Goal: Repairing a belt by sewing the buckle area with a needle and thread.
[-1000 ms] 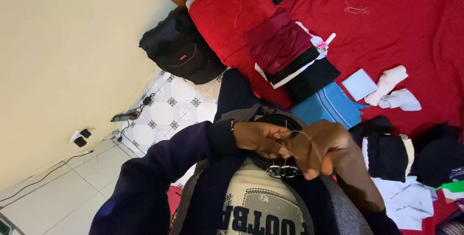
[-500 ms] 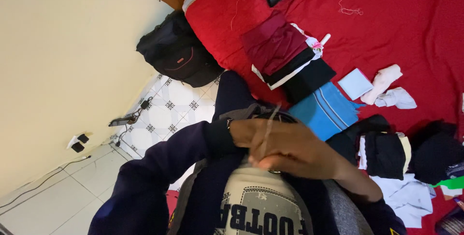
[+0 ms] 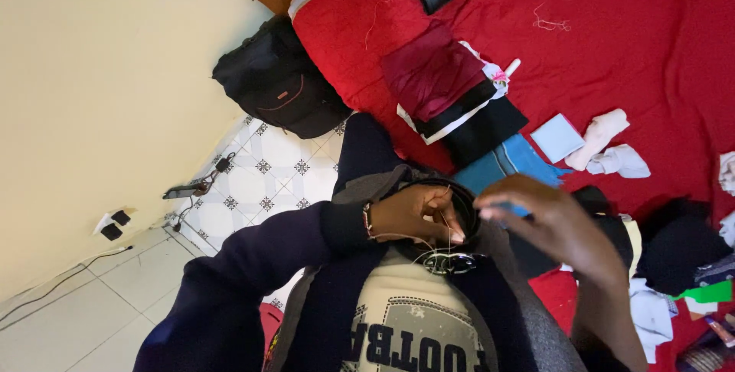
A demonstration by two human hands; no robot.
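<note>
Your right hand (image 3: 559,223) has lifted off the belt (image 3: 452,223), fingers loosely open, while your left hand (image 3: 413,215) pinches thread (image 3: 444,226) at the unfinished buckle (image 3: 450,263).

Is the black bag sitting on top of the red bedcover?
No, the black bag rests on the patterned tile floor beside the wall, next to the edge of the red bedcover, not on it.

Dark belt (image 3: 462,205) looped at waist, metal buckle (image 3: 448,263) below; thin thread (image 3: 444,223), possibly sewing thread, crossing it.
</note>
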